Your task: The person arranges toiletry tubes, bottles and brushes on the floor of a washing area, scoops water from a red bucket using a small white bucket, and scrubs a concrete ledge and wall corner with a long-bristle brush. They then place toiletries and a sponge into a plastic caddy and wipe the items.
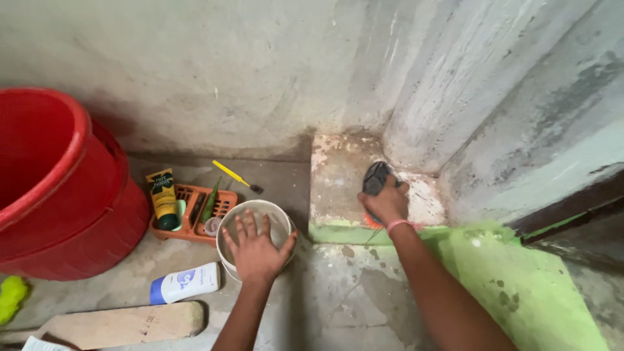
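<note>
The left hand (pixel 255 248) lies flat, fingers spread, atop a white bucket (pixel 277 214) on the floor — the right hand (pixel 386 203) grips what looks like a dark scrubbing brush (pixel 376 177) on the far concrete step (pixel 338 175).

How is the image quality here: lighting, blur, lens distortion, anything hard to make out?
Head view: dim, even light without glare; wide-angle lens bows the red bucket and wall edges; the left hand on the white bowl is sharp; the right hand is slightly soft, and the dark scrubbing brush it grips lacks detail.
</note>
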{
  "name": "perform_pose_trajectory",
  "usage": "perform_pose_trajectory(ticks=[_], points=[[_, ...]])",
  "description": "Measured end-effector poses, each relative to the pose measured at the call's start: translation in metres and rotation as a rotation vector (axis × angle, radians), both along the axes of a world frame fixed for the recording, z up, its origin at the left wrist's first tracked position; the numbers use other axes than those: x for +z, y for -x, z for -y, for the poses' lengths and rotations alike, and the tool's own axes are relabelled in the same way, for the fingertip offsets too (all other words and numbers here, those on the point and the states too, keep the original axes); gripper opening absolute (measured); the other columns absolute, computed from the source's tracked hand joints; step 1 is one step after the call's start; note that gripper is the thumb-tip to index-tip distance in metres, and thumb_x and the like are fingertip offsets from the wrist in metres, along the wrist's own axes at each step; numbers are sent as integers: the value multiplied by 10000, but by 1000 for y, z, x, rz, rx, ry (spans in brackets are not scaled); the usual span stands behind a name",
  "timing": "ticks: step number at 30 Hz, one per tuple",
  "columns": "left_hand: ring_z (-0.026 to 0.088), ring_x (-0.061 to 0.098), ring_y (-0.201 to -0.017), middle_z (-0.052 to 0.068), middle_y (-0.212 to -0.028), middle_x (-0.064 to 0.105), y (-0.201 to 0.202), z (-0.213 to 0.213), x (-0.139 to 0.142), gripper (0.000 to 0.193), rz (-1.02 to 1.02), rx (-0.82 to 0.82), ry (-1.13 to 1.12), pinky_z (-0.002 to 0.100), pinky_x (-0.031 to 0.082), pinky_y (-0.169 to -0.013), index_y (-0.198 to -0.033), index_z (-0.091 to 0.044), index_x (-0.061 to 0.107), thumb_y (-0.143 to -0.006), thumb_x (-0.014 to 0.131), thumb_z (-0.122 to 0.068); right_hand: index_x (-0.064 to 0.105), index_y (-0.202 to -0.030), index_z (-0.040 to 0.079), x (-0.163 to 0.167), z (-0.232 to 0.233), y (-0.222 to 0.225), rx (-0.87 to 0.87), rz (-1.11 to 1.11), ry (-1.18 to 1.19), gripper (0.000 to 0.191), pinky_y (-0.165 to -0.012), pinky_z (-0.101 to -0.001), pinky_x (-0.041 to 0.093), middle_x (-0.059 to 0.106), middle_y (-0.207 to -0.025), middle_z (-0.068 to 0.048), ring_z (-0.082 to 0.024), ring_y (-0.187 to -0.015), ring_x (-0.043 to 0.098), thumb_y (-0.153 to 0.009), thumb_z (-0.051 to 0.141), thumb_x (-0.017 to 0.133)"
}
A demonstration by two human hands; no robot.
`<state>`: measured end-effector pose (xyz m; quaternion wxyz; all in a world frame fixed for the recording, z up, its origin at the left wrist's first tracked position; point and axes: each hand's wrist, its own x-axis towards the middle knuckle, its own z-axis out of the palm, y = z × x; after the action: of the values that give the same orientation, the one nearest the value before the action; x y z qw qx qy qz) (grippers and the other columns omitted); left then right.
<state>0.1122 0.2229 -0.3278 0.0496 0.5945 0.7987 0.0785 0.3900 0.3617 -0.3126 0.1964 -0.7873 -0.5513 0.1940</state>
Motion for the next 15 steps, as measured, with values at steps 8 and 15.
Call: perform_pose_trajectory(ticks=[8,15], points=[[355,122,-1546,127,-1673,206,-1,-4,0,950,31,-3,84,613,-41,-1216,-1549,-247,400,-805,415,-838,547,-1390,143,-15,20,87,386,280,-205,909,-1072,-473,445,393,-1459,-285,-475,-1313,483,-623,506,873],[354,182,-1541,135,-1656,261,1,-3,-4,875,79,-67,123,599,-5,-1217,-1484,-212,507,-866,359,-812,539,-1471,212,-7,-11,7,231,122,-152,868,-1085,-451,456,390,-1507,-250,-439,-1260,539,-691,478,812]])
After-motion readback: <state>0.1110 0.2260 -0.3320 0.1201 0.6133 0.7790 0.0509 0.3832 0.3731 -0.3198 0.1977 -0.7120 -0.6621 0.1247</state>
